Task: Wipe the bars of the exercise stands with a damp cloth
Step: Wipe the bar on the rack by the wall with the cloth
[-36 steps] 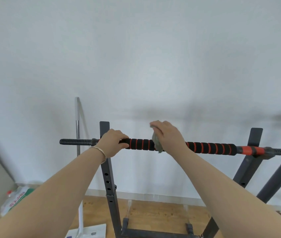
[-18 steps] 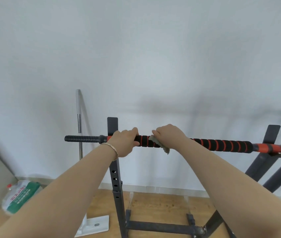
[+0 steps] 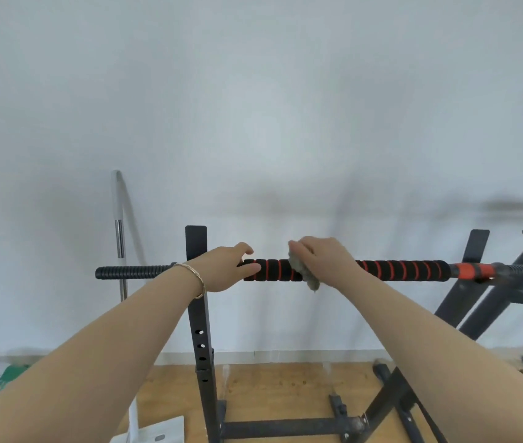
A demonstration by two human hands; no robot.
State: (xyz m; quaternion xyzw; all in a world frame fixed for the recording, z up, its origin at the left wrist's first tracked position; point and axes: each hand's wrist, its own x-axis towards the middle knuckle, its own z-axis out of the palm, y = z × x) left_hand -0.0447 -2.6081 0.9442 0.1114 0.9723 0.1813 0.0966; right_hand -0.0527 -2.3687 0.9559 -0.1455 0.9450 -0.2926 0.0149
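Bar (image 3: 397,270), right hand (image 3: 320,260) gripping cloth (image 3: 305,276), left hand (image 3: 221,270) loose

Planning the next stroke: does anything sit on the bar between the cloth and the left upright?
Yes. The left hand is at the bar beside the upright, left of the cloth in the right hand.

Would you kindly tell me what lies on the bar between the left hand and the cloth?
Only bare black-and-red foam padding of the bar, as the head view shows.
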